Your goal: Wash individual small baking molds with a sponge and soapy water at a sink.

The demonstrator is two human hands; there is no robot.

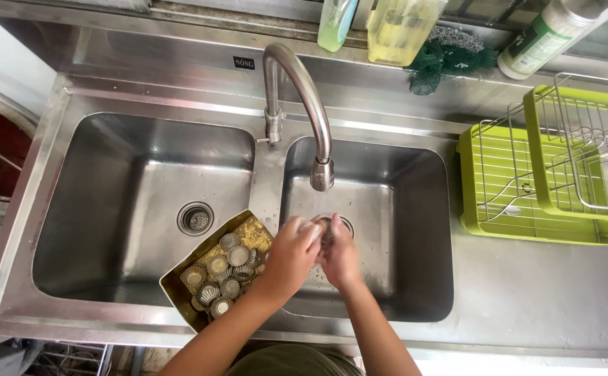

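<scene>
Both my hands meet over the right basin (415,209) of a steel double sink, under water running from the curved faucet (304,97). My left hand (291,252) and my right hand (339,256) hold a small fluted metal tart mould (323,224) between them in the stream. A gold-coloured square tray (199,268) leans on the divider between the basins, just left of my left hand. It holds several more small fluted moulds (224,275).
The left basin (109,209) has a round drain strainer (195,218). A green dish rack with wire baskets (548,167) stands on the counter at right. Soap bottles (401,28), a green scrub net (443,59) and a canister (548,38) line the back ledge.
</scene>
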